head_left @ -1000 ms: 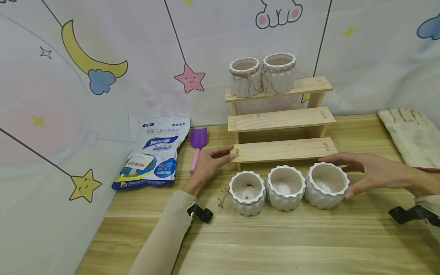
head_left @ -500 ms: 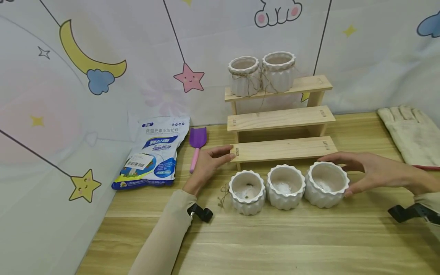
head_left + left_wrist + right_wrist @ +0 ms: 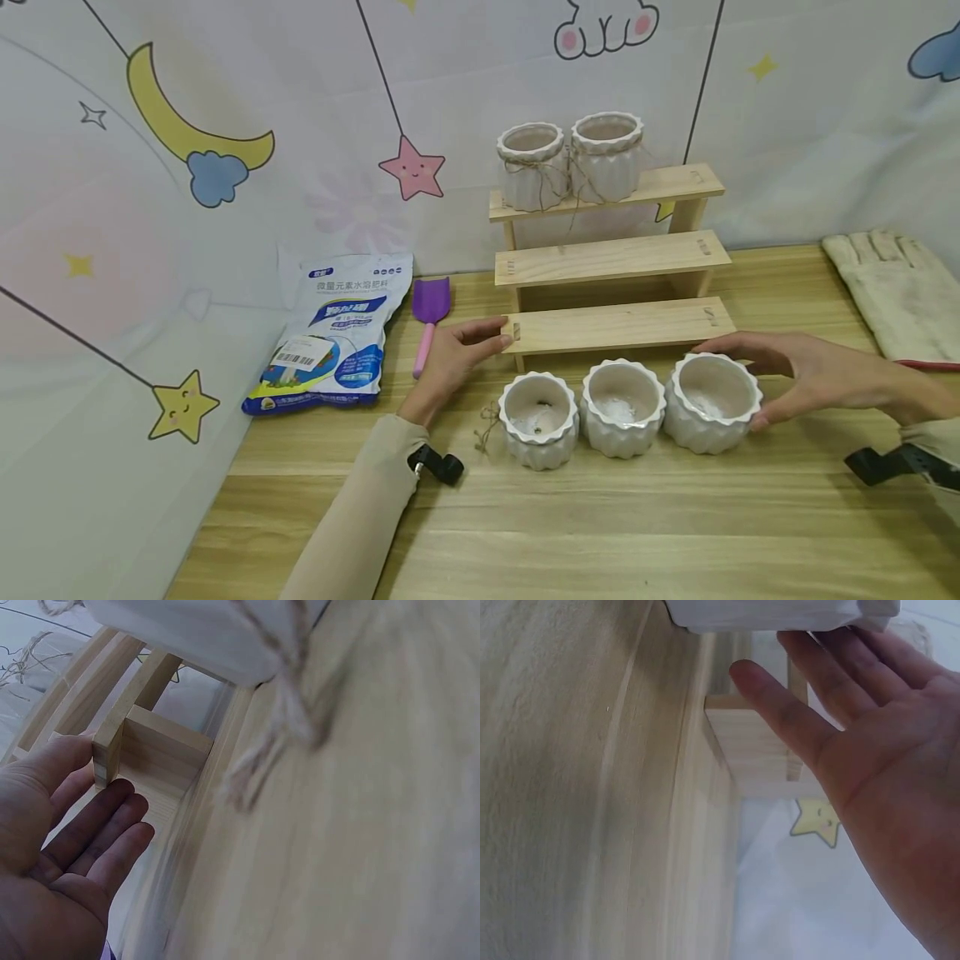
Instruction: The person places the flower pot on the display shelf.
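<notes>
A tiered wooden shelf (image 3: 615,328) stands against the backdrop. My left hand (image 3: 459,354) pinches the left end of its lowest board; in the left wrist view the thumb and a finger lie against the board end (image 3: 109,754). In front stand three low white flowerpots with scalloped rims: a left pot (image 3: 538,450), a middle pot (image 3: 624,437) and a right pot (image 3: 712,433). My right hand (image 3: 832,375) is beside the right pot, fingers extended behind it near the board's front edge, thumb close to its side. Whether it touches the pot is unclear.
Two taller twine-tied white pots, a left one (image 3: 532,179) and a right one (image 3: 606,171), occupy the top tier. Left lie a fertilizer bag (image 3: 322,333) and a purple hand shovel (image 3: 431,304). A work glove (image 3: 900,300) lies at right. Patterned cloth (image 3: 300,125) hangs behind.
</notes>
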Action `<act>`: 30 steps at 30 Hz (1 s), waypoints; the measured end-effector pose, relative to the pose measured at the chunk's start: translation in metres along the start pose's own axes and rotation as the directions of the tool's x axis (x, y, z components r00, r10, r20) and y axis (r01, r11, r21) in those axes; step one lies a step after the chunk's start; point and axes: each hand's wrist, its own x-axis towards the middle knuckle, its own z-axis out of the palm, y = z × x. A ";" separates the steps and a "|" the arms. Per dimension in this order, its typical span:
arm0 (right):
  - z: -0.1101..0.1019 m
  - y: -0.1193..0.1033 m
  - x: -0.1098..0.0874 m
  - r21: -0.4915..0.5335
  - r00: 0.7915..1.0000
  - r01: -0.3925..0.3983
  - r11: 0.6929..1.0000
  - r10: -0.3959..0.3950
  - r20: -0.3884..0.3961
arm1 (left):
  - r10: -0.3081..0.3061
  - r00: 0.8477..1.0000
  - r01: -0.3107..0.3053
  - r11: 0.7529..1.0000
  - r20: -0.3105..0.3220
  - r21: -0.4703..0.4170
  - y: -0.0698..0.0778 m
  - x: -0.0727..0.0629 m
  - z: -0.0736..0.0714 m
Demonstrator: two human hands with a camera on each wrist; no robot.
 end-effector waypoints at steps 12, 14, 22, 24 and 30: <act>0.004 0.006 0.001 0.000 0.999 0.022 1.000 -0.022 -0.042 | -0.011 1.000 0.011 1.000 0.001 -0.004 0.001 -0.001 0.000; 0.005 0.008 0.002 0.018 0.998 0.030 0.999 -0.029 -0.053 | -0.013 1.000 0.013 1.000 -0.001 -0.003 0.001 -0.001 0.000; 0.004 0.006 0.002 0.032 0.994 0.026 0.999 -0.023 -0.107 | -0.009 1.000 0.009 1.000 0.002 -0.002 0.002 0.000 0.000; 0.004 0.004 0.002 0.027 0.992 0.026 0.999 -0.022 -0.122 | -0.006 1.000 0.006 1.000 0.000 -0.004 0.002 0.000 0.000; -0.001 -0.002 -0.001 0.038 0.988 0.005 0.999 0.000 -0.157 | -0.005 1.000 0.005 1.000 -0.003 -0.014 0.001 0.000 0.000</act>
